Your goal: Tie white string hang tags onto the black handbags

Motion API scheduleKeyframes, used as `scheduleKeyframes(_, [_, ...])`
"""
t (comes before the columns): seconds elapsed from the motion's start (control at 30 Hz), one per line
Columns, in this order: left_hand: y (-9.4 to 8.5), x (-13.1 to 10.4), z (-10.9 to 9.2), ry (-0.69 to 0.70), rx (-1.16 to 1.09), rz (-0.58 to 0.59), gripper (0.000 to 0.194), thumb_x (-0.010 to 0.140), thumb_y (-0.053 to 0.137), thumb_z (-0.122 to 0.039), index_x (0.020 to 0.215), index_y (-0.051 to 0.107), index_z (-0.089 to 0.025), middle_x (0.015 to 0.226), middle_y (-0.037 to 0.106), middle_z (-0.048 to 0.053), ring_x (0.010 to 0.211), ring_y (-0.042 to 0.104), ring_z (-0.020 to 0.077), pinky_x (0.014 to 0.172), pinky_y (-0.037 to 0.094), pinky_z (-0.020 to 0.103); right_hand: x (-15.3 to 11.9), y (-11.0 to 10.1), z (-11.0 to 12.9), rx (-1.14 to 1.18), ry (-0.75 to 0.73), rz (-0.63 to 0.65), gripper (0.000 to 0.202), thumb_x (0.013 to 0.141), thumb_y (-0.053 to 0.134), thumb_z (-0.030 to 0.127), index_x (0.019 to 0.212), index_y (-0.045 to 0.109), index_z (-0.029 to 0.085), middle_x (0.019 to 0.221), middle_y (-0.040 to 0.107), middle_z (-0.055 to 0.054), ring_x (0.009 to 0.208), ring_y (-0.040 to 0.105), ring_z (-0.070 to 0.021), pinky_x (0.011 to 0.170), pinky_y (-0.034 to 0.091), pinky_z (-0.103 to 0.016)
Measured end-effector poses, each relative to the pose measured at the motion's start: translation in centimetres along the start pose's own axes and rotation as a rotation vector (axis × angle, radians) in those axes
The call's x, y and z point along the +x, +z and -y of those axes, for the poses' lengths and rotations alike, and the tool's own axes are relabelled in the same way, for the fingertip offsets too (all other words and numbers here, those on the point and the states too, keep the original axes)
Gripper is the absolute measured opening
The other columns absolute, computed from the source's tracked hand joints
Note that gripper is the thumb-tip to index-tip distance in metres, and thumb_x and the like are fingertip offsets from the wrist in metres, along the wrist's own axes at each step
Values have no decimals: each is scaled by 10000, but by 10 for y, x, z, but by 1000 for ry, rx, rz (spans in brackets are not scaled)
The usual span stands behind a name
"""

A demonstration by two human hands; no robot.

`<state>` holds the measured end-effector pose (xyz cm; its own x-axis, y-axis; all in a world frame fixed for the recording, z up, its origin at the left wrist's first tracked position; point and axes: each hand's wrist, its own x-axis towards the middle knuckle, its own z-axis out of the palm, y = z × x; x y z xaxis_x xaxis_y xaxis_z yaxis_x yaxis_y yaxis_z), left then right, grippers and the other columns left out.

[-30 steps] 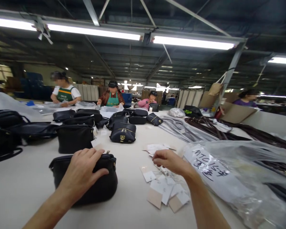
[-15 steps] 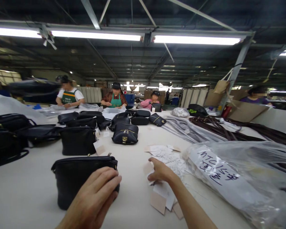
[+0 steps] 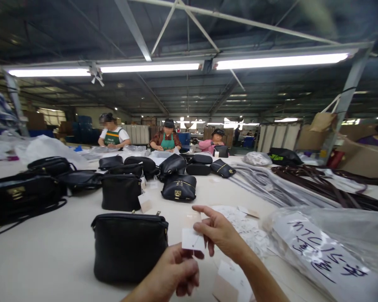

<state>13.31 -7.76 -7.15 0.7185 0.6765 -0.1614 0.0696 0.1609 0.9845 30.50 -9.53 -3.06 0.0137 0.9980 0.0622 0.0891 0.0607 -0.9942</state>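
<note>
A white and beige hang tag (image 3: 192, 239) with a thin string is held up between my two hands, over the white table. My right hand (image 3: 222, 235) pinches its beige part from the right, thumb in front. At its lower edge, my left hand (image 3: 176, 270) grips it with fingers curled. Just left of the hands a black zippered bag (image 3: 129, 247) stands upright, touched by neither hand. A heap of loose tags and strings (image 3: 242, 230) lies behind and right of my right hand, and more tags (image 3: 231, 281) lie below that hand.
Several black bags (image 3: 121, 192) stand and lie across the table, one with a gold clasp (image 3: 178, 194). A clear plastic bag with handwriting (image 3: 321, 247) occupies the right side, with grey straps (image 3: 264, 184) and brown straps (image 3: 321, 184) behind. Co-workers (image 3: 166, 138) sit across the table.
My left hand has come off the black bag and moved right to the tag. My right hand has lifted the tag from the pile. The view has shifted left.
</note>
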Motion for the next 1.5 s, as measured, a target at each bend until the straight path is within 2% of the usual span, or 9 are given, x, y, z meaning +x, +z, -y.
scheduleKeyframes(0.13, [-15,-14,-6,6,128,-71,300,657,617,-436,780,580,-165,518,503,-62,428,351,68,435,220,212,-5,-10,-4,-161,71,114,769,783,588,346,1471,344,104,484,555,94,388,553,-125,352,473,-210])
scheduleKeyframes(0.3, [-45,-38,-17,95,588,-175,127,757,548,-230,670,603,-154,582,528,-28,589,470,119,562,328,228,-11,-10,-16,-569,188,129,762,756,535,142,1498,364,160,460,571,72,317,499,-103,274,325,-155])
scheduleKeyframes(0.5, [-54,-47,-19,209,863,-221,116,846,496,-191,831,610,-185,626,570,-27,599,529,137,565,366,222,-6,3,-15,-725,63,110,522,781,554,153,1299,604,200,488,572,52,331,502,-115,334,361,-192])
scheduleKeyframes(0.63, [-46,-44,-25,348,1008,-293,106,862,500,-192,871,604,-208,672,617,-9,625,574,162,573,382,237,0,8,-6,-868,-250,-96,335,857,528,189,1134,714,221,715,761,-81,639,708,-233,631,528,-315])
scheduleKeyframes(0.8, [-36,-35,-42,517,1225,-342,151,878,500,-128,944,607,-211,784,696,20,712,649,189,655,424,266,2,29,-9,-416,-457,-162,286,891,576,372,1091,743,254,939,792,-89,857,721,-268,804,539,-386])
scheduleKeyframes(0.93, [-32,-30,-64,585,1470,-309,135,918,513,-135,851,613,-195,789,709,25,709,657,182,634,421,259,2,53,-15,242,-198,-101,395,769,698,572,922,729,210,722,718,-17,658,667,-179,657,547,-324])
scheduleKeyframes(1.03, [-33,-28,-83,570,1561,-297,114,914,544,-147,830,612,-183,752,695,26,687,646,188,611,407,263,3,61,-13,496,9,-9,480,658,791,598,851,660,178,675,688,3,550,635,-135,578,528,-291])
scheduleKeyframes(1.3, [-46,-12,-105,570,1606,-261,90,886,566,-150,839,629,-194,736,675,15,693,620,188,631,397,269,-3,49,-2,689,140,203,483,575,865,521,725,569,170,557,513,82,406,239,-1,401,156,-168])
scheduleKeyframes(1.5, [-46,-8,-96,614,1559,-194,111,897,559,-170,828,644,-186,736,668,14,672,601,166,626,386,257,5,40,-12,540,160,304,458,590,862,511,758,647,143,479,565,48,380,385,-48,399,168,-222])
